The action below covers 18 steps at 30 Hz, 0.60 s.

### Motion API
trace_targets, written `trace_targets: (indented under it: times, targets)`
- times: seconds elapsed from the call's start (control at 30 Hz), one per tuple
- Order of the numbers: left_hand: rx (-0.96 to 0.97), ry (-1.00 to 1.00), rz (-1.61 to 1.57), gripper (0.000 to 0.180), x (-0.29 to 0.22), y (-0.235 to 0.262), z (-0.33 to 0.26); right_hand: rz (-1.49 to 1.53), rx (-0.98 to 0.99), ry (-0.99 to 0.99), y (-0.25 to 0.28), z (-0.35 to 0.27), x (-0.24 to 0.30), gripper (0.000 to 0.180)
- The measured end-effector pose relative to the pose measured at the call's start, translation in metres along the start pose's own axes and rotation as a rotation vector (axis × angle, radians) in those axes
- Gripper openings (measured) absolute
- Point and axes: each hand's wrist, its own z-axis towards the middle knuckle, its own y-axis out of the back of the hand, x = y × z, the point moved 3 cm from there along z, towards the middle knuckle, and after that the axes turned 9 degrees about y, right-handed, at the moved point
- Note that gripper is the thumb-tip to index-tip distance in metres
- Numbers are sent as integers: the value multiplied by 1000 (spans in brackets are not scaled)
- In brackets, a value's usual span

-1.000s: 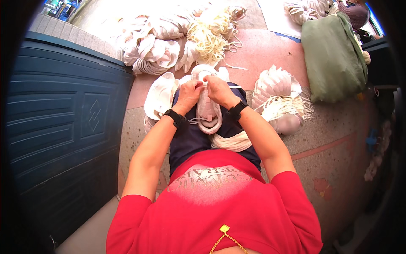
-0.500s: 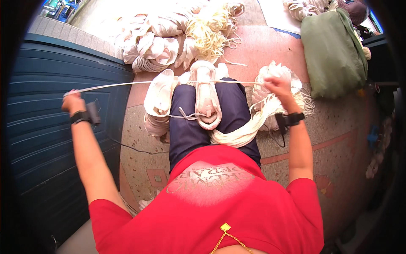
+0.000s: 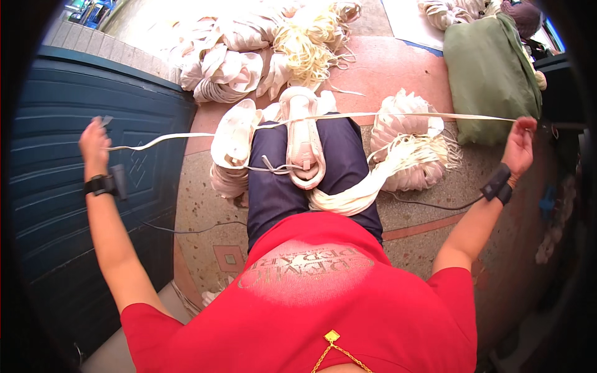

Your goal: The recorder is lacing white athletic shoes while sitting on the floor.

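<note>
A pale pink shoe upper (image 3: 303, 146) rests toe away on my lap, between my thighs. A long cream shoelace (image 3: 460, 116) crosses its upper part and runs out to both sides. Far out at the right, my right hand (image 3: 520, 148) is closed on one end, and that side is drawn nearly straight. Over by the blue panel, my left hand (image 3: 94, 148) is closed around the other side, which hangs in a slack wave; a short tip seems to stick out above the fingers. A tied greyish lace (image 3: 270, 166) lies across the shoe's heel end.
Stacked shoe uppers (image 3: 231, 133) stand by my left knee, and a wrapped bundle (image 3: 410, 173) by my right. A hank of laces (image 3: 345, 200) drapes over my right thigh. Ahead lie piled uppers (image 3: 233, 68) and loose yellowish laces (image 3: 305, 50). A green sack (image 3: 491, 78) sits far right.
My right hand has swung far out to the right, drawing the lace across the shoe. My left hand has shifted slightly left, and its side of the lace has gone slack.
</note>
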Motion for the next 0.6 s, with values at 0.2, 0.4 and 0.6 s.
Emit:
trace_targets:
  times: [0.2,0.4,0.6]
  targets:
    - [688,287,131,34,77,-193,-120,-1104,269,-459,6,-93,-162,15]
    - [942,477,245,14,133,-294,-191,-1423,1117,-677,6,-216,-276,20]
    - [831,649,408,12,143,-339,-211,-1523,1142,-731,33,-236,-322,24]
